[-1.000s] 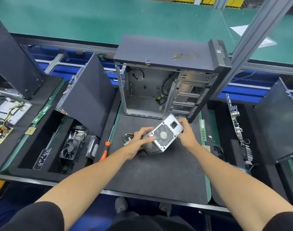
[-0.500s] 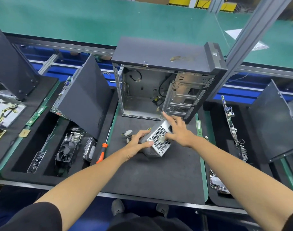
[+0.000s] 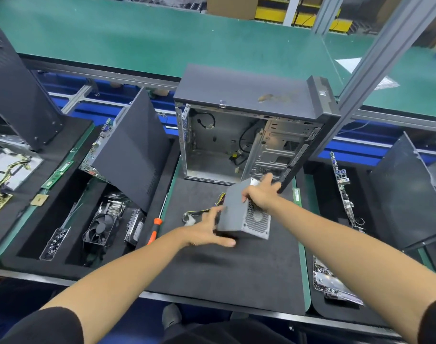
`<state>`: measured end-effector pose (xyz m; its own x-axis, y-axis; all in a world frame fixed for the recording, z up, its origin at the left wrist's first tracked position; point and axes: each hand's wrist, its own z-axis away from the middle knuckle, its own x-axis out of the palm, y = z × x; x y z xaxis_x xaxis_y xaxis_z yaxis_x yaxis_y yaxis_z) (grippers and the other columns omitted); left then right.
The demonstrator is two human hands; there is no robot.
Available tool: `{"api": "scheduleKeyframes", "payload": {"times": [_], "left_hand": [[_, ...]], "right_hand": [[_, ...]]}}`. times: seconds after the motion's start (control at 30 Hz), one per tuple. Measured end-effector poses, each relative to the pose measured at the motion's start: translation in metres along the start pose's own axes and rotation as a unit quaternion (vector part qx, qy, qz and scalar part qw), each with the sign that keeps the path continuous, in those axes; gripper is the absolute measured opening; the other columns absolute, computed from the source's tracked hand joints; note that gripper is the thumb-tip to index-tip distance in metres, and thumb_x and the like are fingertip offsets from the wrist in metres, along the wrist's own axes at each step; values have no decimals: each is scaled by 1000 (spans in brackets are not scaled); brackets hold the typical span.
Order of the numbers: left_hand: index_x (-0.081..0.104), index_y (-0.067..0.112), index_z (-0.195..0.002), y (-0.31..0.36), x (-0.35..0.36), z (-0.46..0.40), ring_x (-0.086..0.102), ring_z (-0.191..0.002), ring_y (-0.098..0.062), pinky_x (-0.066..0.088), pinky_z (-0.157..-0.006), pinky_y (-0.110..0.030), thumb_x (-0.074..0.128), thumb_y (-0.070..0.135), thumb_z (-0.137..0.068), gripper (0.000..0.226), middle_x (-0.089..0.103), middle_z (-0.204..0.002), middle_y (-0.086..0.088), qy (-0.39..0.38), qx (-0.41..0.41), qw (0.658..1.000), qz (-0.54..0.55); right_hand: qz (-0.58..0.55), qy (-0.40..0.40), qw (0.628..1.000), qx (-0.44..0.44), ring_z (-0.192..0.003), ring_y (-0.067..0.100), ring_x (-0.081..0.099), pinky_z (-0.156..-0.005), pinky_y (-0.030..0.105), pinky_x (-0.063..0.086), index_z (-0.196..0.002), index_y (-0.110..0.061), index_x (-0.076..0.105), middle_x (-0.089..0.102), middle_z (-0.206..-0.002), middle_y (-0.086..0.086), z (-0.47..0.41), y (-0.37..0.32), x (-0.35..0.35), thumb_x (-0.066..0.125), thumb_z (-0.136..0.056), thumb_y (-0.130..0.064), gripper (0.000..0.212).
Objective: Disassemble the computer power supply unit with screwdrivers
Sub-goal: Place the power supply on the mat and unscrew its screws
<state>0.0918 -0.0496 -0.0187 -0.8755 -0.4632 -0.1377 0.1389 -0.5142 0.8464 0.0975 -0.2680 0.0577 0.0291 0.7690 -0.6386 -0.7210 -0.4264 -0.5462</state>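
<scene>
Right hand [image 3: 263, 194] clamped on the power supply [image 3: 239, 212], tilting it above the mat [image 3: 227, 266], left hand [image 3: 207, 230] spread against its side, likely to expose screws.

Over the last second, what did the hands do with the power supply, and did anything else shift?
The power supply was turned: its fan grille faced up toward the camera, now it faces the right side. The right hand moved from its far corner to gripping the top. The left hand opened against the left face. The case and orange-handled screwdriver stayed put.
</scene>
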Motion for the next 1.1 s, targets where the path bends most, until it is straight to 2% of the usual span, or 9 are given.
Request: {"api": "scheduleKeyframes", "payload": {"times": [0.1, 0.23, 0.3, 0.43, 0.6, 0.8, 0.9, 0.97, 1.1], "left_hand": [[2, 35, -160, -4, 11, 1, 29, -149, -16, 29, -123, -40, 84, 57, -76, 118, 6, -159, 4, -10, -2, 995, -95], [16, 14, -154, -7, 26, -10, 27, -143, -20, 27, -116, -36, 78, 45, -84, 99, 17, -149, -4, 265, -19, 948, -176], [10, 8, -156, 0, 21, -19, 19, -149, -25, 22, -121, -37, 82, 41, -83, 108, 15, -156, -9, 314, -33, 939, -138], [23, 13, -155, 21, 7, -38, 33, -147, -25, 30, -119, -44, 82, 41, -84, 97, 36, -158, -6, 295, -43, 954, -24], [54, 26, -131, 33, -4, -46, 38, -125, -31, 37, -103, -40, 62, 52, -96, 43, 45, -128, -6, 288, -93, 926, -227], [68, 15, -111, 53, -23, -42, 63, -102, -30, 54, -87, -39, 51, 7, -93, 27, 71, -111, -10, 324, -34, 938, -118], [61, 10, -104, 62, -32, -44, 54, -77, -20, 53, -62, -21, 48, -7, -94, 24, 64, -89, -8, 304, -3, 952, 22], [50, 8, -124, 64, -44, -44, 55, -84, -18, 51, -69, -19, 57, -14, -92, 40, 61, -99, -7, 287, 23, 957, 21], [34, 12, -118, 64, -55, -44, 55, -94, -16, 56, -73, -27, 59, -6, -96, 37, 52, -116, -9, 297, 9, 945, 139]], "right_hand": [[161, -35, 980, -107, -104, 42, 51, -92, 52, 48, -118, -27, 35, 28, -125, 8, -2, -18, -26, 73, -47, -31, 81], [248, -69, 948, -188, -89, 38, 57, -83, 45, 53, -110, -24, 42, 31, -120, 10, -2, -47, -59, 77, -59, -25, 61], [244, -98, 939, -223, -88, 31, 55, -72, 36, 51, -108, -23, 45, 31, -120, 9, -2, -55, -70, 78, -64, -17, 55], [285, -110, 909, -285, -92, 27, 53, -77, 39, 50, -109, -30, 45, 32, -115, 4, 7, -59, -78, 80, -60, -19, 61], [360, -90, 857, -357, -79, 12, 51, -71, 41, 50, -110, -38, 43, 31, -117, -3, 17, -60, -81, 82, -57, -27, 67], [409, -93, 793, -442, -77, 2, 46, -56, 32, 39, -118, -40, 40, 28, -121, -6, 26, -66, -91, 84, -54, -30, 78], [456, -77, 736, -494, -93, 17, 47, -53, 36, 47, -122, -39, 36, 28, -124, -5, 33, -71, -89, 82, -52, -33, 83], [480, -50, 709, -514, -100, 22, 47, -53, 39, 51, -125, -40, 35, 27, -126, -3, 35, -71, -84, 80, -52, -39, 86], [453, 5, 742, -493, -92, 30, 51, -56, 36, 47, -121, -36, 38, 28, -122, 1, 37, -70, -75, 78, -59, -49, 75]]}}
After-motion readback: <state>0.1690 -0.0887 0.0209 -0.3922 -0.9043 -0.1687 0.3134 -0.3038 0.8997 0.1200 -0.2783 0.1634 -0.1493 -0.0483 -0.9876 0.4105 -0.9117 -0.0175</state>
